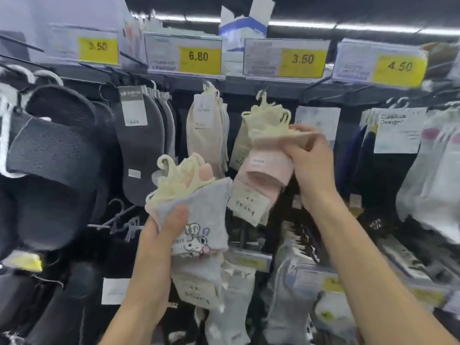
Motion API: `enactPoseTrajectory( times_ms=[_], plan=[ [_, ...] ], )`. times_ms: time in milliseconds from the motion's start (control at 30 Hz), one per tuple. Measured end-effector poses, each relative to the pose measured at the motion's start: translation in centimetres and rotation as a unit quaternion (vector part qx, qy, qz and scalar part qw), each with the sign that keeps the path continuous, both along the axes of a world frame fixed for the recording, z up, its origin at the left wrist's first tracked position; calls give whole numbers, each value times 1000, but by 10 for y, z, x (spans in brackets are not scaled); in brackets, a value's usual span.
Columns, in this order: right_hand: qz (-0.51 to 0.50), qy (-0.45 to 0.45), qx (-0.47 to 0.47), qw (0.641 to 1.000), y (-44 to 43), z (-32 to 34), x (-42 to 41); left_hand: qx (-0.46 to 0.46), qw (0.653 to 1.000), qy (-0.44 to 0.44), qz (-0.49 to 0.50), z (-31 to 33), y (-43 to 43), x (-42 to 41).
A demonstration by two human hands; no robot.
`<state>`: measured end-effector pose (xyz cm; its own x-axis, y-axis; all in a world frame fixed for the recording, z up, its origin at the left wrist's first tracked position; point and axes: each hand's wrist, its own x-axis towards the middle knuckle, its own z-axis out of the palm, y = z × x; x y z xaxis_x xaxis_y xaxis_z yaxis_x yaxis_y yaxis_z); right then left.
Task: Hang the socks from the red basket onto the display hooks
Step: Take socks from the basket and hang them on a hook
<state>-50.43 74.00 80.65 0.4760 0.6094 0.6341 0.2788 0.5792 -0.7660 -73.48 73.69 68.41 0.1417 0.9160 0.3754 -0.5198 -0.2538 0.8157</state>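
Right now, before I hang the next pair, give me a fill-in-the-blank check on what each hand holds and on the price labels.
The left hand grips a bundle fronted by a cartoon-printed sock coloured ____.
The right hand holds folded socks coloured ____.
The second price label from the left reads ____.
Missing words: grey; pink; 6.80.
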Motion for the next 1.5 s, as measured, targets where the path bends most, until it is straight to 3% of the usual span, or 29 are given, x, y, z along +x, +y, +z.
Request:
enactPoseTrajectory(
  times_ms=[167,300,567,767,867,967,1100,1267,1500],
  plan=[
    [-65,-9,40,997,64,29,4,26,997,37,-62,0,10,-2],
    [-37,-34,65,997,89,38,7,44,995,45,-73,6,12,-3],
    [-57,-125,-1,991,109,41,16,58,995,39,-72,13,12,1],
    [-67,-115,-54,990,48,22,-10,61,996,21,-69,14,8,3],
    [-36,-186,-10,982,-18,-12,-32,78,995,6,-65,16,6,2],
    [14,-256,-57,965,-62,-40,-54,104,993,2,-56,19,1,6],
    [31,-237,-59,969,-71,-47,-62,115,992,13,-44,23,-5,12],
    [-52,-221,18,974,-74,-52,-61,78,992,2,-95,23,-3,11],
    [62,-287,-67,953,-72,-35,-47,151,977,21,-146,30,-2,1]
  ],
)
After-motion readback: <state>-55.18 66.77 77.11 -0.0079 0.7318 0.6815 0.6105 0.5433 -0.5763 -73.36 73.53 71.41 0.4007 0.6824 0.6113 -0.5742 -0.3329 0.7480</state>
